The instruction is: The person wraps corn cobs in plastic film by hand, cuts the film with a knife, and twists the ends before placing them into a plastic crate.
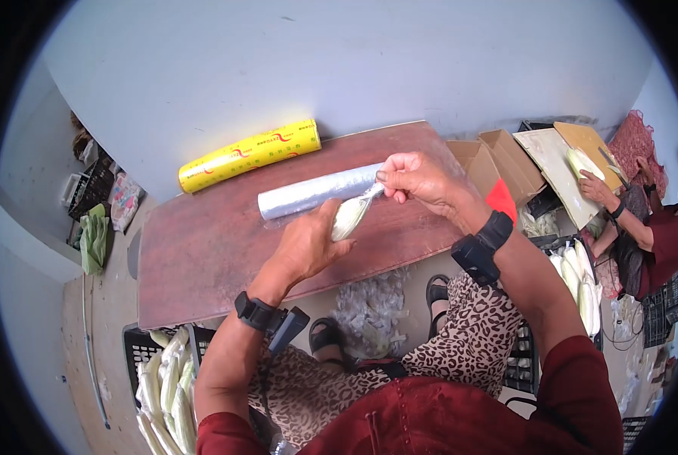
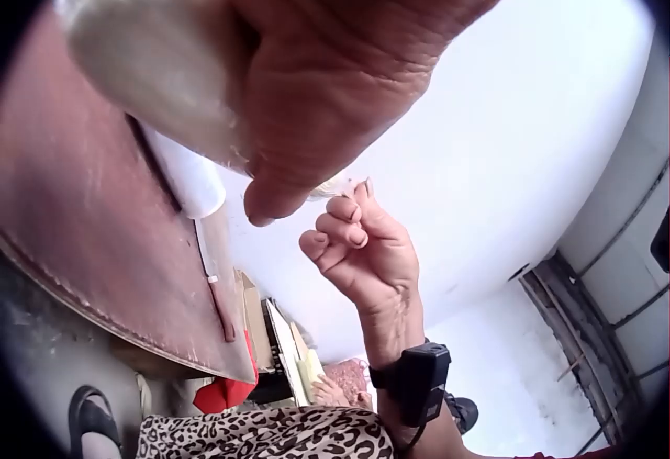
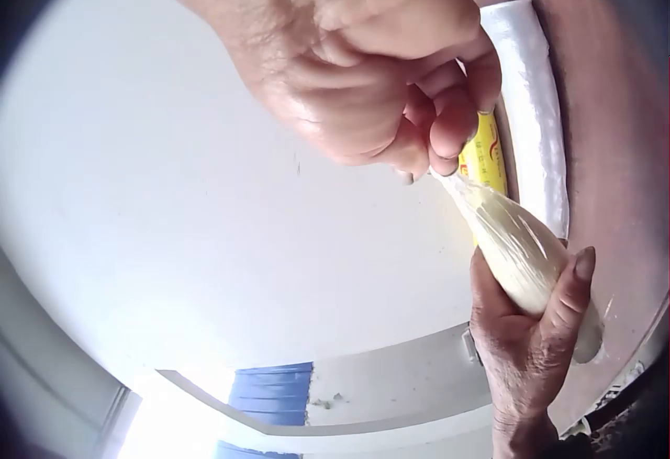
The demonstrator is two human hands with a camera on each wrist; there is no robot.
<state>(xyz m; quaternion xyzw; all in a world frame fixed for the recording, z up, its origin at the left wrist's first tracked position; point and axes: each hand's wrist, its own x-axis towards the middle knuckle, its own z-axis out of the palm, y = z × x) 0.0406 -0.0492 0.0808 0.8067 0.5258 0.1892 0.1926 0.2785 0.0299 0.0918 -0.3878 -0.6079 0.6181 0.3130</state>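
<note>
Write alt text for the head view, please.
A person's left hand holds a plastic-wrapped ear of corn above a reddish table while the right hand pinches its narrow end. Beyond lie a film roll and a yellow roll; crates of corn stand on both sides.

Counts, clock positions about the head view's centre. Hands of the wearer: 2, left hand and right hand. Wrapped corn ear between them: 1. Yellow roll, 10 o'clock: 1. Clear film roll, 11 o'clock: 1. Table: 1. Sandals: 2, one sandal at 6 o'clock, the other at 4. Second person, 3 o'clock: 1, holding 1 corn ear. Loose ears, between 7 and 8: several, overlapping; exact count not possible.
</note>
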